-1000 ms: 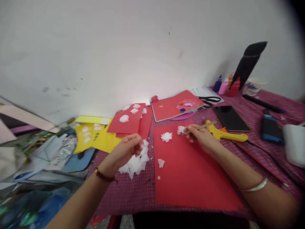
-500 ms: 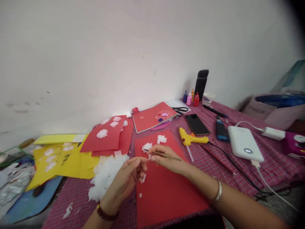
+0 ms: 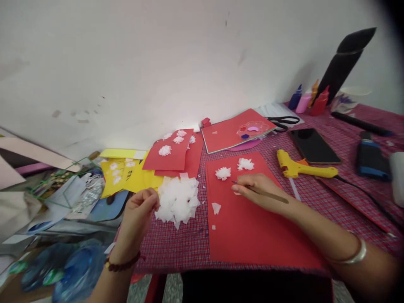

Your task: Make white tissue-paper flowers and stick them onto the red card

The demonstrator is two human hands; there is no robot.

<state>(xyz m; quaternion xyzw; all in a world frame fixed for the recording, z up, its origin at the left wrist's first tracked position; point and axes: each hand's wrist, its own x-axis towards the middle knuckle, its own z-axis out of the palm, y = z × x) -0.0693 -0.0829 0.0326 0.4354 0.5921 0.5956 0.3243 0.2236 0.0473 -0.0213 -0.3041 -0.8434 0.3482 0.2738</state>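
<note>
My right hand (image 3: 257, 191) holds a thin brown paintbrush (image 3: 271, 195) above the large red sheet (image 3: 249, 235); a bit of white shows beneath the fingertips. Two crumpled white paper flowers, one on the left (image 3: 223, 173) and one on the right (image 3: 245, 164), sit near the sheet's top. A loose white paper piece (image 3: 216, 208) and a tiny square (image 3: 213, 227) lie along its left side. My left hand (image 3: 142, 206) is closed at the left edge of a heap of white paper pieces (image 3: 178, 200); whatever its curled fingers hold is hidden.
Red cards with white flowers (image 3: 170, 151) and yellow cards (image 3: 139, 179) lie back left. A red-covered book (image 3: 233, 128) bears a paint palette (image 3: 252, 129). To the right are a yellow glue gun (image 3: 303, 168), a phone (image 3: 315, 145), scissors (image 3: 284, 121) and paint bottles (image 3: 304, 102).
My hands have parted: the left moved away to the left, beside the white heap, its fingers now curled. The right keeps the paintbrush over the red sheet. The view has swung left and down.
</note>
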